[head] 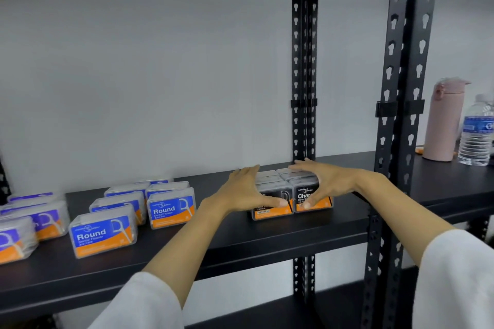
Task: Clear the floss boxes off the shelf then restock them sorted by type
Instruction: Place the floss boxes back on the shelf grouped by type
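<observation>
on the black shelf (240, 243), blue-and-orange "round" floss boxes (103, 234) stand loosely at the left, labels facing forward, long sides running left-right. to their right, the left hand (247, 189) and right hand (324, 181) bracket a tight block of black charcoal floss boxes (291, 195), fingers straight and spread against its sides, thumbs across the front labels. further right stand a pink flask (443, 120) and a water bottle (477, 131).

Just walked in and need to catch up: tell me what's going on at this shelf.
A person is sorting floss boxes on a black shelf. Both hands, left hand and right hand, press with straight fingers against a block of black charcoal floss boxes, squaring it up. Blue Round floss boxes stand grouped to the left, purple boxes beyond them.
</observation>
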The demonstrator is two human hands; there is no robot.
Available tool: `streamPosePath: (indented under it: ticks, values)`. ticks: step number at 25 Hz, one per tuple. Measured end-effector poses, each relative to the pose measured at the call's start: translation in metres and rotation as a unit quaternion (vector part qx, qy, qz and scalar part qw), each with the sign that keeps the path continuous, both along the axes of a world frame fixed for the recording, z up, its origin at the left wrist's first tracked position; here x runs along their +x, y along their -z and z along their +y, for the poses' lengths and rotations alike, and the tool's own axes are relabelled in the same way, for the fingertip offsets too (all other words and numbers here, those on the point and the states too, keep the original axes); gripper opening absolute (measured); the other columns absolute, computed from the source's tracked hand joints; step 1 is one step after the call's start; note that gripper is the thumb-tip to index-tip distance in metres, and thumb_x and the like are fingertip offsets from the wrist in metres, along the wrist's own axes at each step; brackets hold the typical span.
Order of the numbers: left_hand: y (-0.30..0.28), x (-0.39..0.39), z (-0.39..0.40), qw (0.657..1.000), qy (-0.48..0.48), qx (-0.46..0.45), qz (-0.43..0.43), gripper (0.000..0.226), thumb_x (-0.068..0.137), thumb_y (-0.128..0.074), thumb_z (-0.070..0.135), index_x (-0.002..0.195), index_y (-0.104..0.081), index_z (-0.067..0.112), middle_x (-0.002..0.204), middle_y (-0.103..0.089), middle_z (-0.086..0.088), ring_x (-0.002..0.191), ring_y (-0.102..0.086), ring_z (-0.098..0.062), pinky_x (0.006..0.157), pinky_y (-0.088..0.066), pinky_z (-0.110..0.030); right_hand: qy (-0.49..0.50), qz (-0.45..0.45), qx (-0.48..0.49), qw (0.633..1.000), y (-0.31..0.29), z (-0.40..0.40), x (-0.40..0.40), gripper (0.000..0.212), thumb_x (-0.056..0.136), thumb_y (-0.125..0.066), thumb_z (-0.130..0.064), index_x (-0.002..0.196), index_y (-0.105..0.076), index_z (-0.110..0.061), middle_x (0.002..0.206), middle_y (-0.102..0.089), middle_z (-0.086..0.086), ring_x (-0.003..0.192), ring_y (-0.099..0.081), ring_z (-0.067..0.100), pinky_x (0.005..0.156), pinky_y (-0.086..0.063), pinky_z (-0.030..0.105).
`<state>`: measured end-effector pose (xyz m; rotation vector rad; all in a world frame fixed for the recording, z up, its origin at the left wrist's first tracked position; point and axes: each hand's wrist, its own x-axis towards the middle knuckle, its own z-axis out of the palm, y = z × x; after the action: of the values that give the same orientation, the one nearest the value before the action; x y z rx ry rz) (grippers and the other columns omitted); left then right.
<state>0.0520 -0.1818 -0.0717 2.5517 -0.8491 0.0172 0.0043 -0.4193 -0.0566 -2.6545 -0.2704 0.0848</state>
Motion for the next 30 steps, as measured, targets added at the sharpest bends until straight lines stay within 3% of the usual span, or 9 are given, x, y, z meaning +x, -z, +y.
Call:
streamPosePath:
  ticks: [3, 5, 7, 9, 11, 16, 21, 24, 30]
  values:
    - [-0.006, -0.012, 0.013, 0.999, 0.007, -0.014, -0.034, 0.11, 0.071, -0.064, 0.07, 0.154, -0.01, 0.023, 0.162, -0.006, 0.004, 0.149, 0.008, -0.022, 0.119, -0.005, -0.046, 0.001, -0.027, 0.014, 1.0, -0.017, 0.013, -0.017, 0.093, 0.073, -0.076, -0.044, 0.148, -0.024, -0.03, 0.158, -0.011, -0.01, 0.146, -0.008, 0.011, 0.12, -0.011, 0.036]
    - [-0.009, -0.022, 0.031, 0.997, 0.001, -0.056, -0.06, 0.089, 0.08, -0.056, 0.066, 0.151, -0.025, 0.021, 0.159, -0.02, 0.003, 0.148, -0.009, -0.021, 0.119, -0.015, -0.041, 0.018, -0.094, 0.033, 0.995, -0.027, 0.032, -0.031, 0.072, 0.08, -0.07, -0.043, 0.142, -0.039, -0.026, 0.152, -0.033, -0.005, 0.14, -0.03, 0.014, 0.117, -0.024, 0.037]
    - [-0.008, -0.033, 0.06, 0.99, -0.024, -0.093, -0.107, 0.058, 0.091, -0.052, 0.053, 0.139, -0.046, 0.021, 0.148, -0.042, 0.003, 0.139, -0.033, -0.019, 0.112, -0.03, -0.036, 0.032, -0.169, 0.091, 0.981, -0.029, 0.059, -0.043, 0.044, 0.086, -0.066, -0.034, 0.127, -0.056, -0.022, 0.131, -0.057, 0.0, 0.122, -0.052, 0.014, 0.107, -0.04, 0.034]
    - [-0.008, -0.047, 0.094, 0.98, -0.064, -0.094, -0.162, 0.033, 0.096, -0.053, 0.037, 0.125, -0.059, 0.024, 0.136, -0.052, 0.004, 0.127, -0.045, -0.018, 0.101, -0.04, -0.034, 0.027, -0.208, 0.133, 0.969, -0.026, 0.092, -0.051, 0.023, 0.091, -0.062, -0.023, 0.113, -0.064, -0.018, 0.11, -0.066, 0.001, 0.106, -0.059, 0.013, 0.094, -0.045, 0.026]
    - [-0.01, -0.064, 0.127, 0.969, -0.114, -0.086, -0.2, 0.024, 0.096, -0.052, 0.028, 0.117, -0.062, 0.025, 0.13, -0.055, 0.005, 0.121, -0.047, -0.018, 0.093, -0.044, -0.035, 0.007, -0.221, 0.139, 0.965, -0.02, 0.128, -0.054, 0.015, 0.093, -0.059, -0.017, 0.105, -0.068, -0.017, 0.099, -0.067, 0.0, 0.098, -0.06, 0.013, 0.087, -0.043, 0.022]
    - [-0.005, -0.088, 0.215, 0.953, -0.192, -0.066, -0.224, 0.024, 0.096, -0.053, 0.026, 0.119, -0.061, 0.025, 0.129, -0.056, 0.003, 0.121, -0.047, -0.017, 0.089, -0.045, -0.034, -0.036, -0.23, 0.148, 0.961, 0.002, 0.208, -0.042, 0.016, 0.093, -0.057, -0.013, 0.104, -0.068, -0.016, 0.103, -0.069, 0.002, 0.093, -0.06, 0.009, 0.083, -0.043, 0.017]
    - [0.012, -0.084, 0.277, 0.96, -0.186, -0.074, -0.194, 0.043, 0.095, -0.057, 0.031, 0.136, -0.049, 0.027, 0.143, -0.045, 0.005, 0.131, -0.039, -0.015, 0.106, -0.041, -0.038, -0.032, -0.243, 0.078, 0.966, 0.022, 0.251, -0.012, 0.041, 0.092, -0.059, -0.018, 0.133, -0.051, -0.014, 0.135, -0.054, 0.006, 0.12, -0.049, 0.017, 0.096, -0.044, 0.027]
    - [0.025, -0.075, 0.283, 0.966, -0.169, -0.061, -0.184, 0.049, 0.093, -0.061, 0.03, 0.139, -0.046, 0.027, 0.144, -0.044, 0.007, 0.133, -0.037, -0.013, 0.108, -0.036, -0.033, -0.013, -0.226, 0.044, 0.973, 0.035, 0.261, 0.005, 0.051, 0.092, -0.06, -0.02, 0.14, -0.043, -0.016, 0.144, -0.045, 0.005, 0.13, -0.04, 0.018, 0.102, -0.038, 0.029]
    - [0.031, -0.053, 0.282, 0.96, -0.18, -0.097, -0.193, 0.05, 0.088, -0.067, 0.021, 0.134, -0.05, 0.029, 0.143, -0.046, 0.008, 0.132, -0.039, -0.012, 0.106, -0.039, -0.03, -0.009, -0.266, 0.079, 0.961, 0.036, 0.262, 0.019, 0.029, 0.09, -0.062, -0.014, 0.118, -0.058, -0.02, 0.128, -0.054, 0.002, 0.117, -0.042, 0.012, 0.083, -0.041, 0.019]
